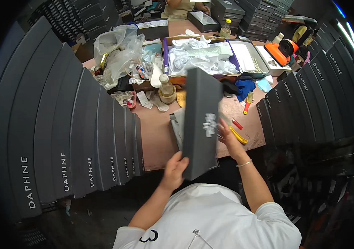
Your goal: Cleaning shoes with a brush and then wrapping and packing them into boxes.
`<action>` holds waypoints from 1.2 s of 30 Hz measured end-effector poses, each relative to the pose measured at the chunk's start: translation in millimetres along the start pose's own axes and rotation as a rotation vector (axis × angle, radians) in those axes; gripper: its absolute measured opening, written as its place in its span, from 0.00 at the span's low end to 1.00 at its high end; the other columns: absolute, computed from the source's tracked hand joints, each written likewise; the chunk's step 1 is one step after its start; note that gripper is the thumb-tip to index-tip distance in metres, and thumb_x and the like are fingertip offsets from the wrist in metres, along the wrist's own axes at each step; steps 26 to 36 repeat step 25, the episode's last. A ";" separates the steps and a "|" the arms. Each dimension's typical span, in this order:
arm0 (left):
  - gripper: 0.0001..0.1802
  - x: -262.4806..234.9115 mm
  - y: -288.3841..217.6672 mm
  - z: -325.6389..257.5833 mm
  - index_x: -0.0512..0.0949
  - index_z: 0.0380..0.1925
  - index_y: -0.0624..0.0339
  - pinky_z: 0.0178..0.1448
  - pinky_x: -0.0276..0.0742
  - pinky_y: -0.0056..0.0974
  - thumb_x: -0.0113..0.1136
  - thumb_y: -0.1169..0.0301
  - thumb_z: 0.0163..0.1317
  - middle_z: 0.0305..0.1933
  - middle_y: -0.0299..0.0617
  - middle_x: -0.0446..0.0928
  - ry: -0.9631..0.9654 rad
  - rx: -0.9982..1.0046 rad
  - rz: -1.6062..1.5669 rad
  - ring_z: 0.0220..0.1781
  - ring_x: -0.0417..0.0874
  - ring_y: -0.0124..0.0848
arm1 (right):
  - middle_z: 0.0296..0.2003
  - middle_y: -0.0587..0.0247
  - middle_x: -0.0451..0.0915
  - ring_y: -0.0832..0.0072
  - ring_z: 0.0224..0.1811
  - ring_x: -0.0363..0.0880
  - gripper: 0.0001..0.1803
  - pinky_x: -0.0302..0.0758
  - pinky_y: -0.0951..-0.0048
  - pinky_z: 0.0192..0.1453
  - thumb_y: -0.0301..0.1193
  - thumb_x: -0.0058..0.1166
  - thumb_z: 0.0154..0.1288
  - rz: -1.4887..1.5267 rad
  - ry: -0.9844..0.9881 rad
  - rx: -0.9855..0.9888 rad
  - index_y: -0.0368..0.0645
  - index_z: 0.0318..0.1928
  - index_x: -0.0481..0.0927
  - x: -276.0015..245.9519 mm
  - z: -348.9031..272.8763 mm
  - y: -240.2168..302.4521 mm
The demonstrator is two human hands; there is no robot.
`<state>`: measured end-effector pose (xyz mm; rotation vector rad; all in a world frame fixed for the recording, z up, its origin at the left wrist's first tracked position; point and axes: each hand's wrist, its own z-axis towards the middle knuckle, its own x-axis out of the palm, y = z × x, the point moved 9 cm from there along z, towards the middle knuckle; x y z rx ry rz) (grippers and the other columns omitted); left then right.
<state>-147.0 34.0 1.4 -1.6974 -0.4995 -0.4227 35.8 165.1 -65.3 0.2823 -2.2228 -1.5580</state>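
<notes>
A dark grey shoebox lid (pixel 203 91), with pale lettering on its top, is held up on edge and tilted in front of me. My left hand (pixel 175 171) grips its lower left corner, thumb on the near side. On the other side, my right hand (pixel 230 139) holds the lid's right edge, its fingertips partly hidden. Behind the lid, part of an open dark box (pixel 176 126) shows on the pink table (pixel 156 135); its contents are mostly hidden. Close to my right hand lie a tool with a yellow handle (pixel 239 135) and a red lighter (pixel 237 124).
Tall stacks of dark shoeboxes (pixel 83 128) (pixel 297 101) flank the table on both sides. Farther back are a glass jar (pixel 167 92), crumpled plastic bags (pixel 116 50), a carton of white paper (pixel 202 54) and an orange device (pixel 279 53). Another person (pixel 179 9) is across the table.
</notes>
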 end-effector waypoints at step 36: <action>0.45 -0.6 66.8 26.4 0.60 0.67 0.60 0.70 0.61 0.44 0.58 0.40 0.59 0.66 0.43 0.66 0.097 -0.212 -0.115 0.66 0.68 0.41 | 0.73 0.38 0.45 0.48 0.77 0.41 0.49 0.48 0.58 0.76 0.54 0.57 0.61 -0.567 -0.160 -0.353 0.54 0.76 0.46 13.2 -96.1 107.7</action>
